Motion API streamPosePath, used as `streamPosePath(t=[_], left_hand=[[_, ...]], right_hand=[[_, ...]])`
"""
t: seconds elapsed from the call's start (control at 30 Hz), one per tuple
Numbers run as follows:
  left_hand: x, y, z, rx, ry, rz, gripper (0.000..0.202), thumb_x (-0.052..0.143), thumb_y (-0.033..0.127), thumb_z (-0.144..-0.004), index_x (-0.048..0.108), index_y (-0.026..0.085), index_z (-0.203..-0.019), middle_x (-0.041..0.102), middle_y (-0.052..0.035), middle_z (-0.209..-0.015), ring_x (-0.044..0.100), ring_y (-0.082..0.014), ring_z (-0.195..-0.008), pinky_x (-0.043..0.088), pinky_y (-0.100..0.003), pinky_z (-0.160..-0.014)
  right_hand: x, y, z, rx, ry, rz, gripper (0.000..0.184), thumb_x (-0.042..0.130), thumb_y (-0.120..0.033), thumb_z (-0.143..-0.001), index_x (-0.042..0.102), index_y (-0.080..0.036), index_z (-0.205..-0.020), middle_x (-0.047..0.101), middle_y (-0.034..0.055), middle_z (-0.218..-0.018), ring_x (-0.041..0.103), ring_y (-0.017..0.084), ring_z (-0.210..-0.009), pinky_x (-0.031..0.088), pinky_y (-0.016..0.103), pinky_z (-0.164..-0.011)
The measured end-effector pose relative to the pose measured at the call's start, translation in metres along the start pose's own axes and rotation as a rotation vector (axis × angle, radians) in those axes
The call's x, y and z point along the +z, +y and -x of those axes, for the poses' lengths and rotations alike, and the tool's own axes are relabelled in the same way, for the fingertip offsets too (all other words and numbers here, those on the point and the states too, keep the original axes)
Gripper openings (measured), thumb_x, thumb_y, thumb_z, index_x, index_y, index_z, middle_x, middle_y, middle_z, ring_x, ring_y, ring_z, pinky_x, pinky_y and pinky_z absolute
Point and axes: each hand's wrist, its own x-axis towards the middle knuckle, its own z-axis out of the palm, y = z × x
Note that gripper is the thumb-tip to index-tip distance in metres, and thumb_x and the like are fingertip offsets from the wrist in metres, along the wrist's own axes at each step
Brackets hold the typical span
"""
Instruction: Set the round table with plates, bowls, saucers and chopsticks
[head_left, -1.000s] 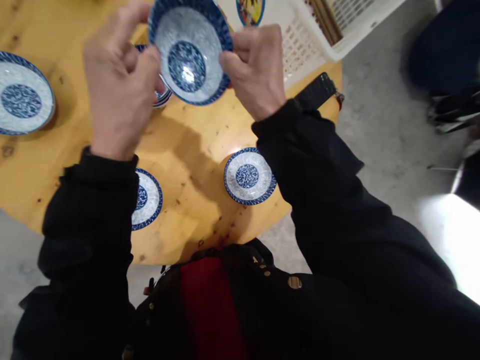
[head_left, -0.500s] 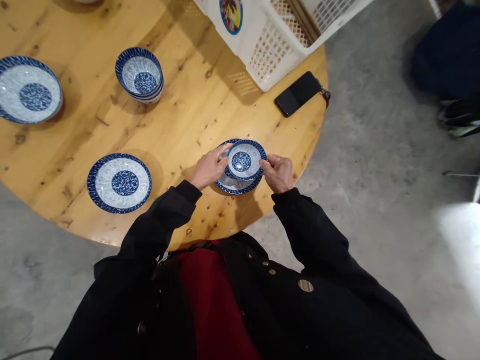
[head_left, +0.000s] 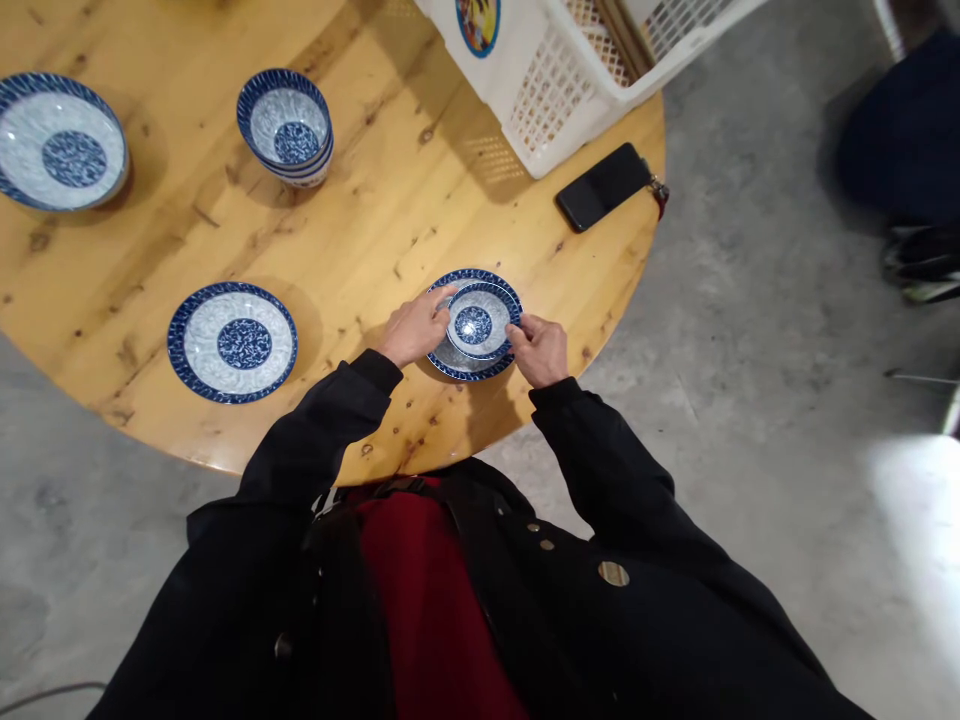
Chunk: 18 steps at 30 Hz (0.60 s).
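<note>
Bowl (head_left: 474,325) has come down from mid-air and now sits on plate (head_left: 466,366), near the near edge of the table (head_left: 390,220). Left hand (head_left: 415,328) and right hand (head_left: 538,350) both still grip its rim.

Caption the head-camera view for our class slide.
Left hand and right hand hold a blue-and-white bowl on a matching plate.
</note>
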Motion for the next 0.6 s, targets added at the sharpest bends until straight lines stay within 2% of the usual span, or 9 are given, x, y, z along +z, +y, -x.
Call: streamPosePath(t=[0.13,0.23,0.4,0.6], left_hand=[[-0.011,0.000,0.004,-0.037,0.065,-0.009,0.050,0.045,0.027,-0.094,0.054,0.018,-0.142,0.075,-0.0096,-0.107,0.068,-0.0282,-0.105,0.051,-0.042,-0.096],[-0.024,-0.006,0.015,-0.011,0.154,0.075,0.045,0.043,0.029,-0.096,0.058,0.015,-0.137,0.074,-0.0101,-0.107,0.069,-0.0253,-0.102,0.051,-0.040,-0.098],[-0.040,-0.020,0.039,0.011,0.268,0.266,0.040,0.041,0.031,-0.099,0.062,0.014,-0.128,0.072,-0.0087,-0.099,0.070,-0.0198,-0.093,0.053,-0.037,-0.094],[-0.043,-0.034,0.057,-0.001,0.303,0.377,0.034,0.047,0.029,-0.096,0.065,0.015,-0.121,0.071,-0.0076,-0.096,0.069,-0.0181,-0.088,0.055,-0.034,-0.086]], right_hand=[[-0.013,-0.011,0.002,0.063,-0.006,0.042,0.029,0.048,-0.043,-0.089,0.048,-0.025,-0.067,0.052,-0.0004,-0.052,0.061,0.021,-0.061,0.047,0.031,-0.063],[-0.018,-0.017,0.005,0.094,-0.041,0.030,0.032,0.047,-0.048,-0.088,0.050,-0.024,-0.067,0.058,0.0014,-0.052,0.062,0.021,-0.056,0.046,0.030,-0.058],[-0.012,-0.017,0.011,0.171,-0.022,-0.124,0.021,0.052,-0.039,-0.080,0.051,-0.023,-0.068,0.053,-0.0026,-0.047,0.058,0.018,-0.044,0.045,0.028,-0.045],[-0.003,-0.019,0.014,0.263,0.028,-0.296,0.017,0.059,-0.037,-0.073,0.057,-0.020,-0.071,0.052,-0.0041,-0.047,0.058,0.018,-0.042,0.047,0.028,-0.038]])
